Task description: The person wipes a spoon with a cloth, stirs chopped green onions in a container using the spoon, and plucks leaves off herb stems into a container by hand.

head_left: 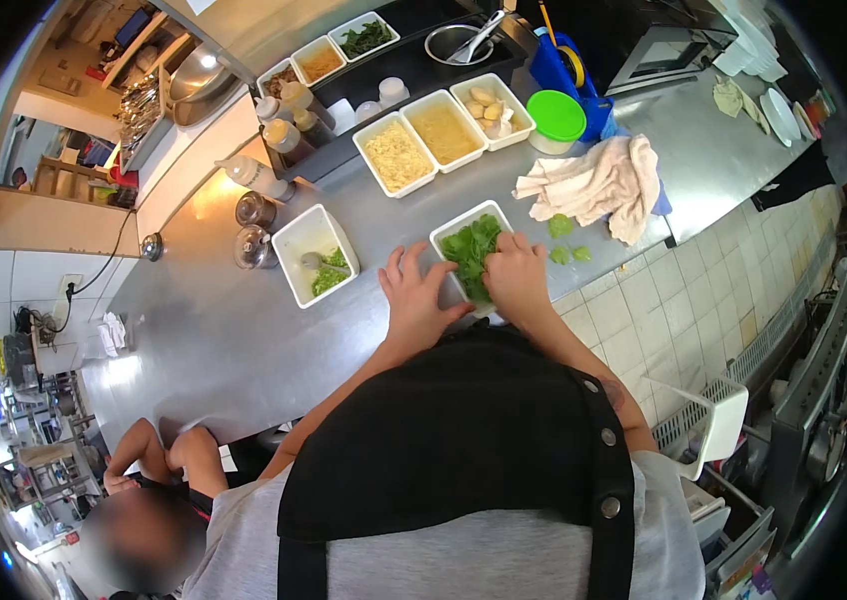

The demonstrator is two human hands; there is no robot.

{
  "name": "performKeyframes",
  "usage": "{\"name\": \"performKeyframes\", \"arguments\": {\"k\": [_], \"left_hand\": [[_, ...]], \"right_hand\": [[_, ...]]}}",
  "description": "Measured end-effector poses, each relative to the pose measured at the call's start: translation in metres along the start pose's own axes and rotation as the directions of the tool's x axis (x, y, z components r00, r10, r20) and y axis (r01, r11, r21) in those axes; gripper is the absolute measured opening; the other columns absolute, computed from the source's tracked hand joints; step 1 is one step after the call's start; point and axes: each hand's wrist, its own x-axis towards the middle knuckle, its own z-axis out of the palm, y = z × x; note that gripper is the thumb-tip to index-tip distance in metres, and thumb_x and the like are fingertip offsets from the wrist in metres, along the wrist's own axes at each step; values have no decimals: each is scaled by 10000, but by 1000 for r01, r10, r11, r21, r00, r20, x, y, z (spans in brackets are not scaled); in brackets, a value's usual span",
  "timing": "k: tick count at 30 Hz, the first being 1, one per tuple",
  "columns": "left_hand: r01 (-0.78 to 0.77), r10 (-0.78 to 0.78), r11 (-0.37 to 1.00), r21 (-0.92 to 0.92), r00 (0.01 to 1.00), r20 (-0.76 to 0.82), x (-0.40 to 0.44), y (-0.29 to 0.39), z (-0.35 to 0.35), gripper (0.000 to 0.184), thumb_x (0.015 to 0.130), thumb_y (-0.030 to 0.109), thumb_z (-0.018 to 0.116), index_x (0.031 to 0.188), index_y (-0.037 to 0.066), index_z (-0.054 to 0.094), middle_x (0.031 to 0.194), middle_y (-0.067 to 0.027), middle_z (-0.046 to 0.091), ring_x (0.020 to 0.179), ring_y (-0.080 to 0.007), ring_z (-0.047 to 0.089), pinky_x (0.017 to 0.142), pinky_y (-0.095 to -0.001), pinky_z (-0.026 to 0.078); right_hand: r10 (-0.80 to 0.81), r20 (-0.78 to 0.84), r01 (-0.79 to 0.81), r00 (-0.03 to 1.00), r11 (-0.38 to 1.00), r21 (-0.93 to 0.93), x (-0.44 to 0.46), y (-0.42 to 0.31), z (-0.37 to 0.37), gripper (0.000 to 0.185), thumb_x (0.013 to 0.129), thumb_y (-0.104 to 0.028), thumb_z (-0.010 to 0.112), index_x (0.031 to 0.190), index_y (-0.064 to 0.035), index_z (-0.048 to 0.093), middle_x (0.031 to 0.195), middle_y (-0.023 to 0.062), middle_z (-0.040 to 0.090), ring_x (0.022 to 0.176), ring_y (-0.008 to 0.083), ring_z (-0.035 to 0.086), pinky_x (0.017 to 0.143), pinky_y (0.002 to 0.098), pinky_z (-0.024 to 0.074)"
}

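Right in front of me on the steel counter stands a white container [439,236] of green leaves [471,243]. My right hand [517,272] reaches into it from the right, fingers curled closed on some leaves. At the container's left side is my left hand [416,292], its fingers spread and the thumb close to the near edge; whether it touches the rim I cannot tell. Several loose leaves [561,228] lie on the counter to the right. Further left, a white container [291,245] holds chopped greens [330,274] and a spoon.
Behind are tubs of a pale crumbly food [399,157], a yellowish one [446,133] and peeled pieces [485,104], beside a green-lidded tub [557,116]. A towel [599,185] lies right. Squeeze bottles [289,138] and jars [255,210] stand left. Another person [159,460] is lower left.
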Motion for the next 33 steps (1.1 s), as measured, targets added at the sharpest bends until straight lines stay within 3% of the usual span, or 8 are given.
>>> {"name": "performKeyframes", "arguments": {"k": [4, 8, 12, 15, 19, 24, 28, 33], "left_hand": [[-9, 9, 1000, -12, 1000, 8, 0, -3, 3, 605, 610, 305, 897, 1138, 164, 640, 1431, -163, 349, 1354, -467, 230, 1050, -687, 190], [-89, 85, 993, -78, 995, -58, 5, 4, -3, 504, 650, 220, 865, 1101, 141, 655, 1382, -139, 412, 1319, -438, 290, 1059, -597, 258], [-115, 80, 957, -267, 987, -140, 16, 16, -12, 291, 731, 80, 756, 1011, 104, 680, 1284, -121, 502, 1242, -389, 369, 1048, -490, 312], [-123, 80, 935, -332, 987, -141, 22, 28, -24, 216, 762, 23, 680, 970, 85, 686, 1247, -120, 529, 1192, -363, 397, 1032, -460, 328], [-106, 64, 921, -374, 990, -122, 25, 30, -25, 169, 792, 46, 687, 957, 80, 700, 1223, -113, 555, 1167, -343, 421, 1025, -449, 330], [100, -127, 856, -507, 992, -20, 26, 20, 0, 99, 826, 132, 745, 902, 72, 725, 1187, -91, 580, 1114, -259, 497, 960, -392, 385], [271, -289, 604, -749, 951, 110, 29, 14, 11, 116, 834, 160, 770, 850, 52, 731, 1153, -77, 587, 1027, -172, 557, 843, -327, 445], [333, -334, 688, -645, 934, 126, 33, 11, 11, 100, 819, 136, 774, 831, 44, 735, 1124, -75, 592, 1014, -162, 566, 823, -310, 454]], "right_hand": [[185, 137, -227, 973, 862, 453, 1, 4, -27, 111, 728, -158, 749, 760, -53, 733, 882, 95, 637, 859, 249, 613, 721, 402, 453], [281, 258, -355, 924, 389, 850, -5, 23, -24, 143, 787, -144, 772, 831, -12, 741, 835, 75, 655, 702, 168, 614, 655, 304, 478], [287, 397, -389, 872, -87, 917, -8, 18, -32, 146, 854, -110, 738, 875, 30, 703, 829, 6, 644, 748, 68, 562, 689, 233, 446], [340, 308, -331, 889, 12, 944, -10, 14, -28, 137, 847, -105, 742, 880, 20, 698, 851, 8, 632, 745, 67, 551, 680, 230, 439], [343, 54, -189, 938, 373, 908, -14, 6, -32, 112, 828, -101, 754, 883, -15, 709, 850, 25, 606, 763, 110, 559, 675, 257, 441], [254, -87, -80, 963, 583, 809, -13, 1, -37, 122, 778, -76, 782, 870, -15, 730, 831, 74, 587, 792, 190, 580, 699, 303, 458], [273, -99, -88, 957, 598, 797, -15, 0, -38, 121, 765, -69, 784, 867, -21, 739, 845, 89, 598, 792, 217, 589, 719, 308, 466], [404, -64, -127, 912, 428, 895, -16, 4, -38, 110, 811, -96, 762, 899, -32, 742, 852, 75, 615, 796, 194, 602, 716, 291, 465]]}}
